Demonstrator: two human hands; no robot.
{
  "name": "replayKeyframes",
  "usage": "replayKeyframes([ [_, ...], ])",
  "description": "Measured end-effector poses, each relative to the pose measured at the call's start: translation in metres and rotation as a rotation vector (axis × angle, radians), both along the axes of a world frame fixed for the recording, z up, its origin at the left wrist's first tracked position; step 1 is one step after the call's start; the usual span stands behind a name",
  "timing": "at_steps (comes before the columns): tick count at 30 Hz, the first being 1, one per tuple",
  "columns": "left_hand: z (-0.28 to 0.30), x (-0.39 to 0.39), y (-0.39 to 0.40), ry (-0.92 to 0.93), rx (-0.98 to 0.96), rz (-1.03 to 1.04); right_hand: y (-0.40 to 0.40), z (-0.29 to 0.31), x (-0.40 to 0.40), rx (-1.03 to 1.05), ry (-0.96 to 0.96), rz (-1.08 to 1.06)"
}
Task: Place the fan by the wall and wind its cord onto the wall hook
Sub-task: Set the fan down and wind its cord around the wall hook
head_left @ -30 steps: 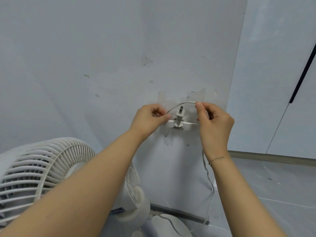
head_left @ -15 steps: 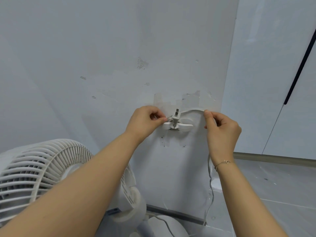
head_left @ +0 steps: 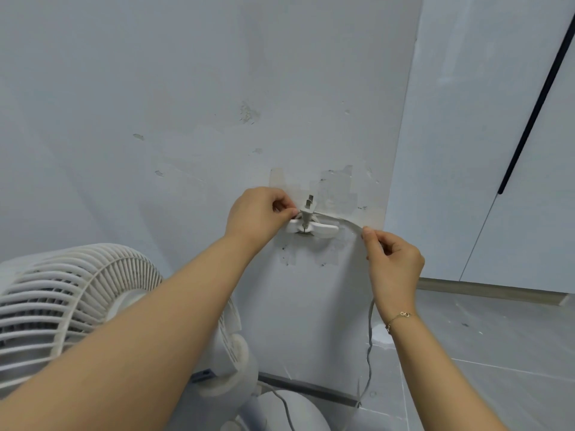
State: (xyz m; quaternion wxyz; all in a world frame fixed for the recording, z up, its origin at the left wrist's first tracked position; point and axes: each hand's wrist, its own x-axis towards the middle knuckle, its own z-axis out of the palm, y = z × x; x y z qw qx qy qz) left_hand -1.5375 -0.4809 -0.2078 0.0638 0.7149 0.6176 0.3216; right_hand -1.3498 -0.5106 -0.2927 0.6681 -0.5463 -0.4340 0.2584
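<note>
A white fan [head_left: 62, 306] stands by the wall at the lower left, its round base [head_left: 280, 412] on the floor. A white wall hook [head_left: 320, 230] with two side arms is stuck to the wall. The plug [head_left: 308, 209] points upward at the hook's centre. My left hand [head_left: 258, 213] pinches the cord right beside the plug. My right hand [head_left: 393, 262] pinches the grey cord [head_left: 348, 223] to the right of the hook. From there the cord hangs down to the floor.
The wall [head_left: 186, 104] around the hook has tape remains and chipped paint. A corner edge runs down at the right, with white cabinet doors [head_left: 497, 150] and a dark strip beyond. Grey floor tiles [head_left: 497, 353] lie at the lower right.
My right hand has drawn the cord from above the hook out to the right and downward. The plug has settled against the hook. My left hand stays beside it.
</note>
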Motion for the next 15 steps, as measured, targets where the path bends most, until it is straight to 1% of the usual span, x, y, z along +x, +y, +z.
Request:
replayKeyframes([
  [4, -0.001, -0.002, 0.001, -0.056, -0.013, -0.027, -0.001, -0.012, -0.004, -0.031, 0.006, 0.03],
  [7, -0.003, -0.005, 0.001, -0.086, -0.033, -0.059, 0.003, -0.023, -0.011, -0.087, 0.051, 0.053],
  [11, -0.003, -0.005, 0.002, -0.103, -0.044, -0.063, 0.005, -0.027, -0.022, -0.174, 0.213, 0.133],
  [15, -0.004, -0.004, 0.005, -0.146, -0.071, -0.025, 0.003, -0.031, -0.034, -0.236, 0.347, 0.235],
])
